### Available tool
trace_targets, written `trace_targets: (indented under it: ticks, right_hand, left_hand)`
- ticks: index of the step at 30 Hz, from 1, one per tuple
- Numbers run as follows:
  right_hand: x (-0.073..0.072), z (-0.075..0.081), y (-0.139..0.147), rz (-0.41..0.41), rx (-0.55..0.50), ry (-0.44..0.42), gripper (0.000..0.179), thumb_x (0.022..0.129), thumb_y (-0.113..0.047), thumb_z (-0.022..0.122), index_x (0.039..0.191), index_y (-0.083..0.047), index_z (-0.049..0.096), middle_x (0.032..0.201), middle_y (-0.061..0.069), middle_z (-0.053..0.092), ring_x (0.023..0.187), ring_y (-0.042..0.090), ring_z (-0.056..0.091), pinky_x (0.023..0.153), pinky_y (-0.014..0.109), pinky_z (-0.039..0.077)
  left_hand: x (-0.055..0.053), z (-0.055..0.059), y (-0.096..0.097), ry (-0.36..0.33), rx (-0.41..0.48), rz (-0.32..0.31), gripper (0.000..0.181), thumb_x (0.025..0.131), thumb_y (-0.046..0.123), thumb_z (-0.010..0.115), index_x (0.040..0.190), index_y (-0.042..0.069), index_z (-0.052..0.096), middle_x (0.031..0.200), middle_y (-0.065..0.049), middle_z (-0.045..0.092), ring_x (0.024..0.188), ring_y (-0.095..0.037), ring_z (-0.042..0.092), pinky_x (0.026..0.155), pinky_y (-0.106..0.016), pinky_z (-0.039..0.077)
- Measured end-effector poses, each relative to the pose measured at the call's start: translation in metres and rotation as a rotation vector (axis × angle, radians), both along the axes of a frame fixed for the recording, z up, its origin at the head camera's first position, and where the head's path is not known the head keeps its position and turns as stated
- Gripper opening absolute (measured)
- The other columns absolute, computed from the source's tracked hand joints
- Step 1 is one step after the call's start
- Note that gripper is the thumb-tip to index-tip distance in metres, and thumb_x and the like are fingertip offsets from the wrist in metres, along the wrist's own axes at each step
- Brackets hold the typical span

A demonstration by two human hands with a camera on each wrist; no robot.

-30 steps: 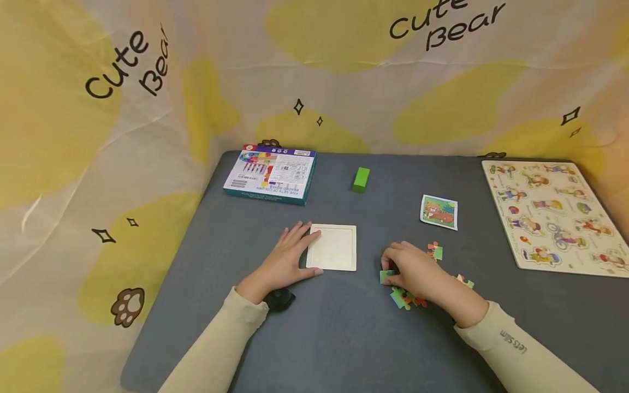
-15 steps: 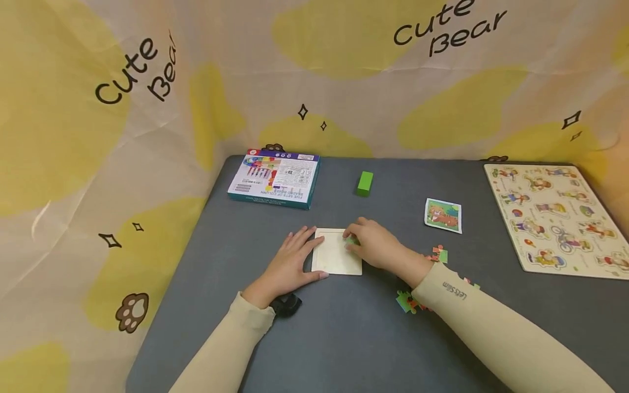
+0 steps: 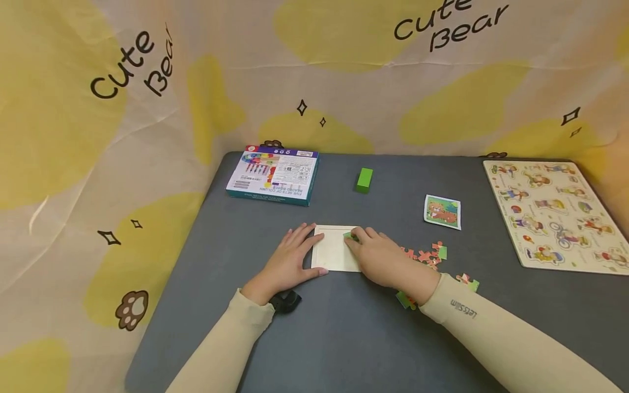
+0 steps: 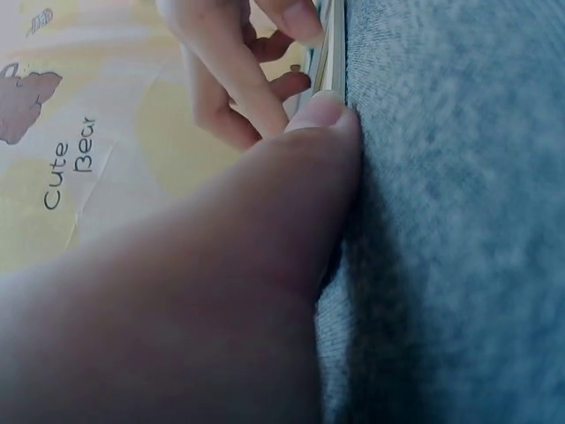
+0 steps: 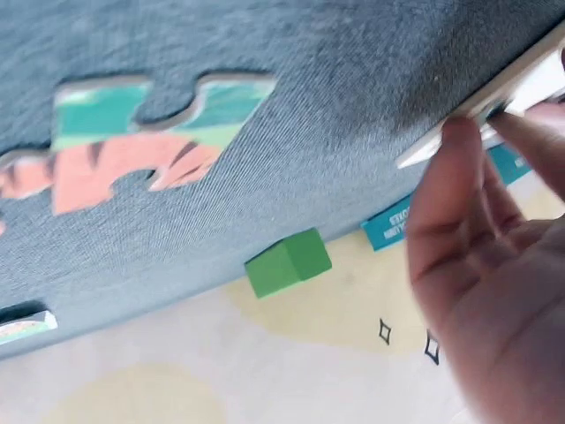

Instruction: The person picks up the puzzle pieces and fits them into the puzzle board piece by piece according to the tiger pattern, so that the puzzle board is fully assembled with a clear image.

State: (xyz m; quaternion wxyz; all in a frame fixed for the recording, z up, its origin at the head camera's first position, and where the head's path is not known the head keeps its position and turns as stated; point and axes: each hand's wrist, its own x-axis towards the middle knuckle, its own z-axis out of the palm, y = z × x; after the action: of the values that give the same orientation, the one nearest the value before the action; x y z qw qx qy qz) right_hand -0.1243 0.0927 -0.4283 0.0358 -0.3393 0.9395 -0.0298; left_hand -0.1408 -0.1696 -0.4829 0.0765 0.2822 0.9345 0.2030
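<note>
A shallow pale square puzzle tray [image 3: 335, 257] lies on the grey table in the head view. My left hand [image 3: 287, 260] rests at its left side, fingers spread and fairly straight, with the index finger and thumb touching the tray. At the tray's upper right corner, my right hand [image 3: 385, 259] pinches a green jigsaw piece [image 3: 348, 236], mostly covered by the fingers. Loose jigsaw pieces [image 3: 426, 256] lie under and beside the right forearm, partly hidden by it. In the right wrist view, joined-looking pieces [image 5: 97, 168] show orange stripes and green.
Behind the tray stand a green block [image 3: 364, 180] and a flat beaded-toy box [image 3: 272, 176]. A small tiger picture card [image 3: 442, 212] lies to the right. Farther right is a wooden figure puzzle board [image 3: 557, 215]. A printed curtain [image 3: 344, 71] borders the table's back and left.
My right hand has carried the green jigsaw piece left from the loose pieces to the tray's upper right corner. My left hand has stayed at the tray's left side.
</note>
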Motion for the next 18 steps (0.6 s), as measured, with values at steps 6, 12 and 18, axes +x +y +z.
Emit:
trace_targets:
  ticks: [6, 12, 18]
  right_hand:
    - [-0.003, 0.002, -0.004, -0.039, 0.095, -0.058, 0.052, 0.103, -0.017, 0.067, 0.152, -0.004, 0.054, 0.141, 0.015, 0.051, 0.124, 0.033, 0.053, 0.098, 0.050, 0.052]
    - [-0.004, 0.000, -0.007, -0.042, 0.147, -0.055, 0.053, 0.104, -0.018, 0.065, 0.154, -0.006, 0.052, 0.143, 0.014, 0.050, 0.124, 0.033, 0.052, 0.096, 0.051, 0.052]
    - [-0.011, -0.005, -0.005, -0.113, 0.197, -0.030, 0.056, 0.105, -0.018, 0.066, 0.158, -0.012, 0.049, 0.145, 0.013, 0.049, 0.126, 0.032, 0.052, 0.095, 0.049, 0.053]
  left_hand:
    - [0.001, 0.001, 0.001, 0.015, 0.005, 0.000, 0.085, 0.093, 0.054, 0.077, 0.161, 0.016, 0.043, 0.172, -0.011, 0.024, 0.160, -0.030, 0.013, 0.128, -0.052, 0.008]
    - [0.001, 0.002, 0.002, 0.010, 0.005, 0.004, 0.084, 0.093, 0.052, 0.077, 0.161, 0.016, 0.043, 0.171, -0.011, 0.025, 0.160, -0.030, 0.014, 0.128, -0.054, 0.009]
    - [0.000, 0.002, 0.003, 0.004, 0.007, 0.003, 0.083, 0.093, 0.051, 0.078, 0.161, 0.017, 0.043, 0.172, -0.011, 0.024, 0.160, -0.030, 0.012, 0.128, -0.053, 0.008]
